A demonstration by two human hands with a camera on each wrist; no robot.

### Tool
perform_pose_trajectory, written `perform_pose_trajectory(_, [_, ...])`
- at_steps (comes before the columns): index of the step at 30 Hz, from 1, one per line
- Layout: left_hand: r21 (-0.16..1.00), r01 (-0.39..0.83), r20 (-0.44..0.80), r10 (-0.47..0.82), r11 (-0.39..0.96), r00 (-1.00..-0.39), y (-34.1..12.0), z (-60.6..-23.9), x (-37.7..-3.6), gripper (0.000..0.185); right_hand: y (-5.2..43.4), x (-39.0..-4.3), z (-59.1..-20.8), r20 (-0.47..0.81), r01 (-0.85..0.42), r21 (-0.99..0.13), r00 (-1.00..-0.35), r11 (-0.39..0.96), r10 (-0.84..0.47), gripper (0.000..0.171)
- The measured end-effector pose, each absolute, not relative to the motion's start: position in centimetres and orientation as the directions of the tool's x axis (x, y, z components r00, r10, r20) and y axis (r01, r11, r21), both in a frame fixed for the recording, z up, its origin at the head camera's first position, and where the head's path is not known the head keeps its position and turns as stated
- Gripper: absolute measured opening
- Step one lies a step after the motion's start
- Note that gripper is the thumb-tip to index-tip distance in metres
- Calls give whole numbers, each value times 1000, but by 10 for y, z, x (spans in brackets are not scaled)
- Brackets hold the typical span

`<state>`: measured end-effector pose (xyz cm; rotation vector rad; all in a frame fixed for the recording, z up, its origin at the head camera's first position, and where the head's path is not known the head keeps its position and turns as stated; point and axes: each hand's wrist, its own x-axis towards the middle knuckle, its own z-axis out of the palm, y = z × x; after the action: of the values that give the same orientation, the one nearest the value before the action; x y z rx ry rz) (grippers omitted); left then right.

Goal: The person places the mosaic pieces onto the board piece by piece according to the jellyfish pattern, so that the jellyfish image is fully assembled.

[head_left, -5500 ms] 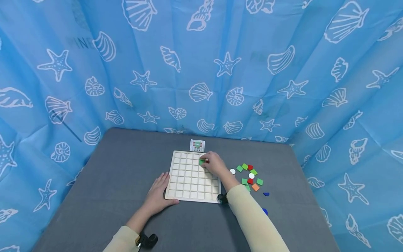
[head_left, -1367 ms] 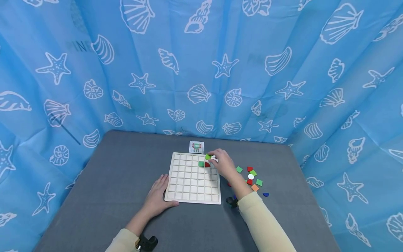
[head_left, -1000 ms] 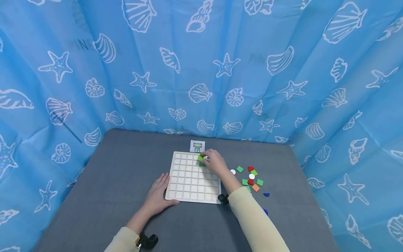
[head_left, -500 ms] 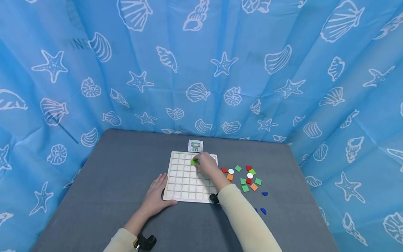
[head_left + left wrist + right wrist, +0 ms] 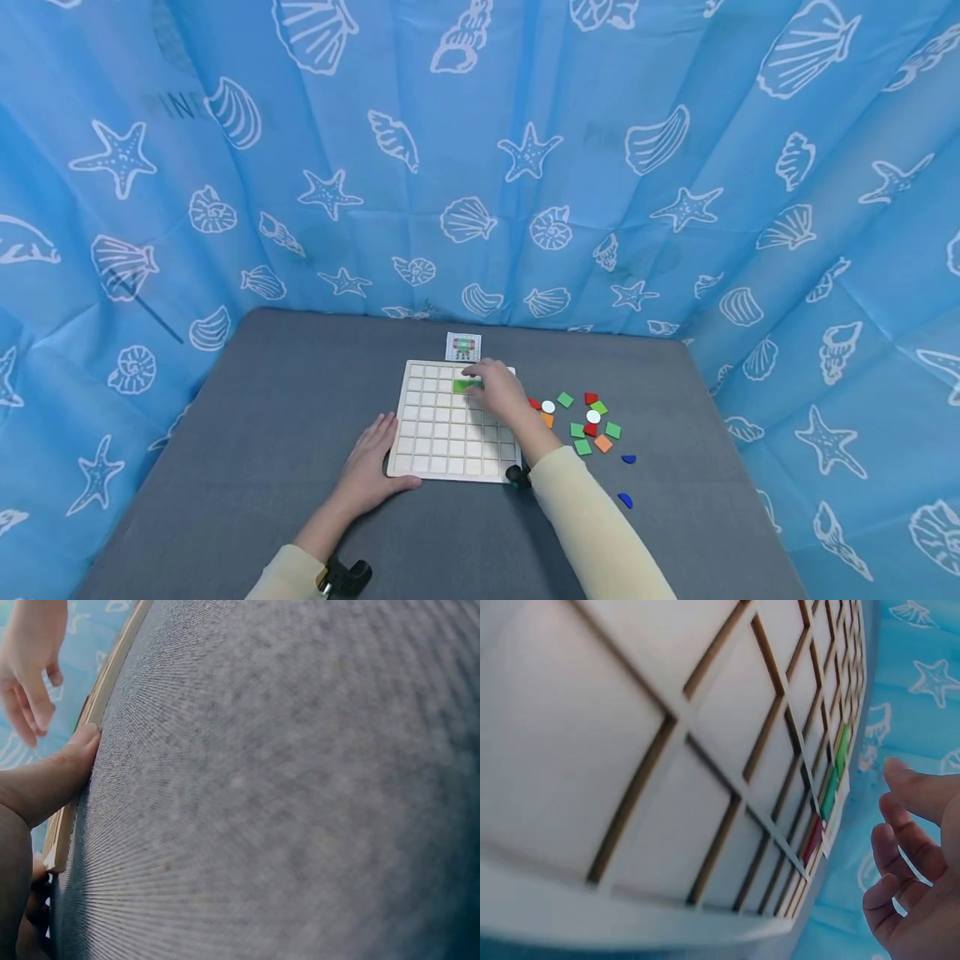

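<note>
Right hand [image 5: 498,393] over the far rows of the pale wooden grid board [image 5: 438,437], fingers loosely curled and, in the wrist view [image 5: 915,855], holding nothing; the fingertips hang just above the slots. Right beneath them sit two green square tiles [image 5: 466,385] side by side in the second row from the far edge, with a red tile [image 5: 812,838] in the next slot along, seen edge-on from the wrist and hidden under the hand from above.

Left hand [image 5: 367,471] lies flat on the grey cloth-covered table [image 5: 262,433], thumb [image 5: 71,761] pressed against the board's near left corner, fingers straight, gripping nothing.

Out to the right, the loose scatter of green, red, orange, white and blue pieces [image 5: 592,421] lies just off the board's edge. Beyond the far edge, a small printed pattern card [image 5: 462,346].

The risks, I'd say: those hovering fingers could drag a knuckle across the green tiles and flip one out of its shallow slot. If the left thumb eases off, a nudge may slide the whole board. And the sleeve [image 5: 592,533] passes near that scatter; a careless sweep could push pieces off toward the table edge.
</note>
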<state>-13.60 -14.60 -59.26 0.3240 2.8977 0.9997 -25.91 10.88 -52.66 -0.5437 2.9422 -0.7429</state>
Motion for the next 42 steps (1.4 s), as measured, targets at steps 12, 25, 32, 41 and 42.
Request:
perform_pose_trajectory(12, [614,168,-4,216,771,-976,-148,-593,-136,121,141,-243,-514,80,-235,-495,-971,837,-225,31])
perform_pose_trajectory(25, [630,166,2,212,759,-977,-145,-592,-137,120,188,-238,-526,45,-122,-529,-992,840,-115,30])
perform_pose_trajectory(32, [623,172,1,219,763,-976,-145,-592,-136,119,202,-238,-537,-26,-129,-489,-987,863,-162,28])
perform_pose_trajectory(41, [631,158,-8,211,759,-977,-144,-590,-135,119,206,-242,-545,-88,-77,-467,-987,881,-133,26])
perform_pose_trajectory(42, [632,158,-7,209,759,-978,-144,-590,-135,119,206,-243,-545,-89,-74,-468,-987,881,-130,26])
